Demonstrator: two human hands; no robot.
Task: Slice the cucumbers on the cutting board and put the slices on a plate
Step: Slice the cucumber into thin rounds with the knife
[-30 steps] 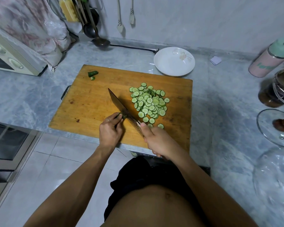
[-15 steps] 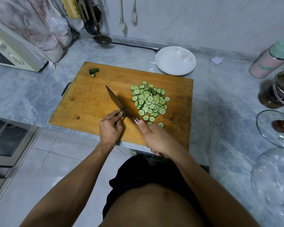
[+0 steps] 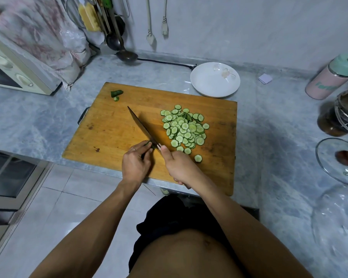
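Cucumber stub [image 3: 149, 145] shorter; knife [image 3: 143, 127] (tip far-left) in right grip [image 3: 179, 167]; left [image 3: 136, 163] pinches stub.

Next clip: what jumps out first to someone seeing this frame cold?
The heap of pale green cucumber slices on the wooden cutting board, right of the dark knife blade. The right hand grips the knife; the left hand pins a cucumber stub. An empty white plate waits behind.

Your cucumber slices [image 3: 184, 128] lie heaped right of centre on the wooden cutting board [image 3: 109, 135]; the white plate [image 3: 215, 81] sits bare beyond its far right corner.
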